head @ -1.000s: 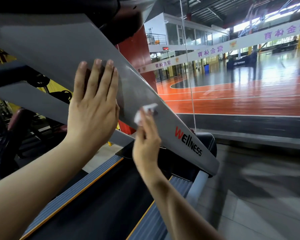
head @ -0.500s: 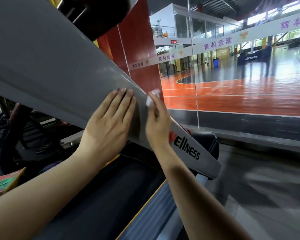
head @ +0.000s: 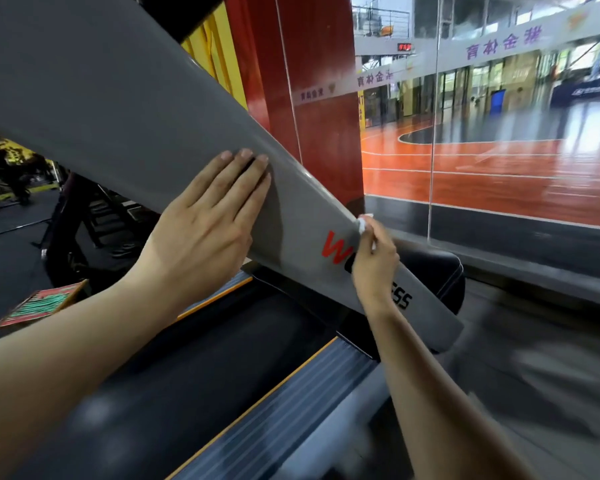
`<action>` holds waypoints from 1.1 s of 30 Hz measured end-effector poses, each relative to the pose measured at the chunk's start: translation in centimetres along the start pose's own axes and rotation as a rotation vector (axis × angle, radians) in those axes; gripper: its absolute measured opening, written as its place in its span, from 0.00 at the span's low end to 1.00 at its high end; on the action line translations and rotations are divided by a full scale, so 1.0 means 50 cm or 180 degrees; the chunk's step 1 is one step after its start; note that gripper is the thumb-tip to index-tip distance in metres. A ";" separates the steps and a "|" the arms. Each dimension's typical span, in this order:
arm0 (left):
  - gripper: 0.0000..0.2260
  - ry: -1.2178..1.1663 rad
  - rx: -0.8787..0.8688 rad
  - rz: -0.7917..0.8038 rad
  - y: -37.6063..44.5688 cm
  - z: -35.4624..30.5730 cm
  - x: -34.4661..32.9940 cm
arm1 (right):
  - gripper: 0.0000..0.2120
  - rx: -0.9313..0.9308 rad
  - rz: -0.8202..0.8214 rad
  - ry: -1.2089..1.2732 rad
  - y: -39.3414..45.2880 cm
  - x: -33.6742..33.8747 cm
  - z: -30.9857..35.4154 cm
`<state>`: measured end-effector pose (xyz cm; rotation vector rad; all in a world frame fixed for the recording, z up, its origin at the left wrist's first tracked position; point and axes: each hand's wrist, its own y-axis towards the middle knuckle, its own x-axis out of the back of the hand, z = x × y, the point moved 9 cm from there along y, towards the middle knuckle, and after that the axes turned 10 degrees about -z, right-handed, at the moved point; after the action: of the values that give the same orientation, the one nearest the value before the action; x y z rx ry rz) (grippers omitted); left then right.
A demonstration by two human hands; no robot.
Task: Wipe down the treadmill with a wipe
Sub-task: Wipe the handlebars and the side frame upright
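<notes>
The treadmill's grey slanted upright (head: 118, 109) runs from upper left down to lower right, with a red and black logo near its lower end. My left hand (head: 205, 223) lies flat on the upright's face, fingers straight and together. My right hand (head: 374, 261) grips a small white wipe (head: 362, 225) and holds it against the upright's upper edge, over the logo. Most of the wipe is hidden inside the fingers. Below lies the black running belt (head: 194, 375) with grey side rails edged in orange.
A glass wall (head: 433, 133) and a red pillar (head: 312, 98) stand just behind the upright, with a basketball court beyond. The black motor cover (head: 437, 271) sits at the treadmill's front. A red and green box (head: 39, 304) lies at the left, dark gym machines behind it.
My right hand has slid the wipe down the upright's edge toward the logo. My left hand stayed flat on the upright, and the view has swung closer and lower.
</notes>
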<state>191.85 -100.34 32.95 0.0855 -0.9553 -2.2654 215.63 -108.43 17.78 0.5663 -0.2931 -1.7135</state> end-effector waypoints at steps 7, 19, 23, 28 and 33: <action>0.25 0.0129 -0.0056 -0.0029 0.008 -0.036 -0.029 | 0.19 0.1704 0.0225 0.0676 -0.207 -0.082 0.214; 0.25 0.0278 -0.0233 -0.0106 -0.002 -0.045 -0.040 | 0.22 0.0938 0.0037 0.0432 -0.194 -0.066 0.145; 0.26 0.0191 -0.0254 0.0005 0.000 -0.046 -0.037 | 0.24 0.1072 0.0035 -0.0081 -0.205 -0.061 0.077; 0.26 0.0203 -0.0232 0.0182 -0.004 -0.050 -0.043 | 0.29 -0.0526 -0.0245 -0.0245 -0.209 -0.022 -0.097; 0.26 0.0001 -0.0128 0.0291 0.001 -0.050 -0.037 | 0.29 0.1386 0.0413 0.0018 -0.317 -0.086 0.170</action>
<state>194.08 -100.76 30.81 0.0242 -0.8952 -2.1992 198.43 -101.70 18.17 0.8490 -0.6935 -1.5269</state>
